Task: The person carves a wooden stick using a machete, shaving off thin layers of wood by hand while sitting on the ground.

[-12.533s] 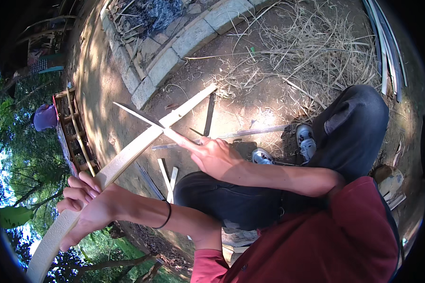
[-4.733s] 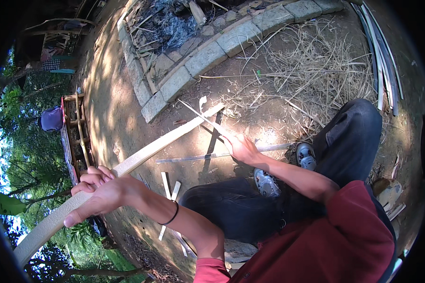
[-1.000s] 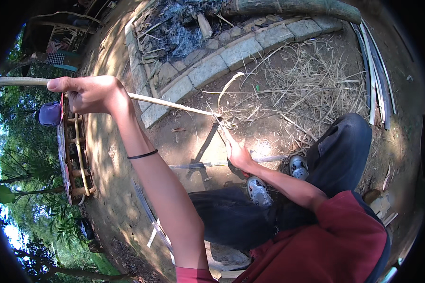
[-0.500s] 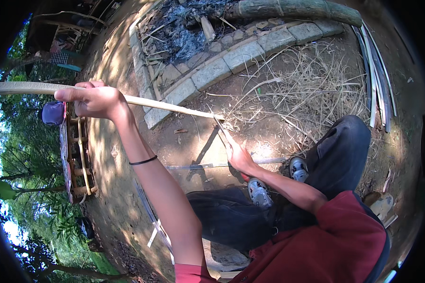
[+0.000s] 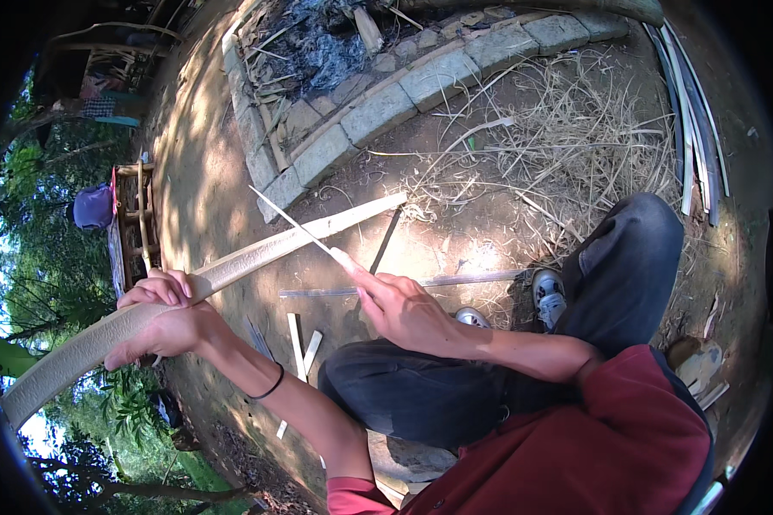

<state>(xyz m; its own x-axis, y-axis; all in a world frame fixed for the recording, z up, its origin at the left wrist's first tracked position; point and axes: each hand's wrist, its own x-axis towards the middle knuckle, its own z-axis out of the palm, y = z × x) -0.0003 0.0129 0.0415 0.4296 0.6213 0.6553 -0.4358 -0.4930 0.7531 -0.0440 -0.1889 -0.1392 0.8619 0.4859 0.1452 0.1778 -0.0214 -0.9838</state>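
Note:
A long pale bamboo strip [image 5: 258, 255] runs from the lower left up to its far end near the middle, broad face showing. My left hand [image 5: 167, 319] is closed around it, fingers over the far edge and thumb along the near side. My right hand [image 5: 412, 316] grips a knife [image 5: 288, 217], whose handle is mostly hidden in the fist. The thin blade points up and left and crosses over the strip in view. I cannot tell whether the blade touches the strip.
Pale shavings [image 5: 567, 154] lie heaped on the dirt right of the strip's end. A stone-edged hearth [image 5: 442, 81] with ash is beyond. Long split strips [image 5: 691, 120] lie at the far right, short pieces [image 5: 305, 343] beside my knee. A bamboo bench [image 5: 137, 210] stands left.
My left hand has come nearer and lower, and the strip now slants with its broad face showing. My right hand has moved left, bringing the knife from the strip's tip back across it.

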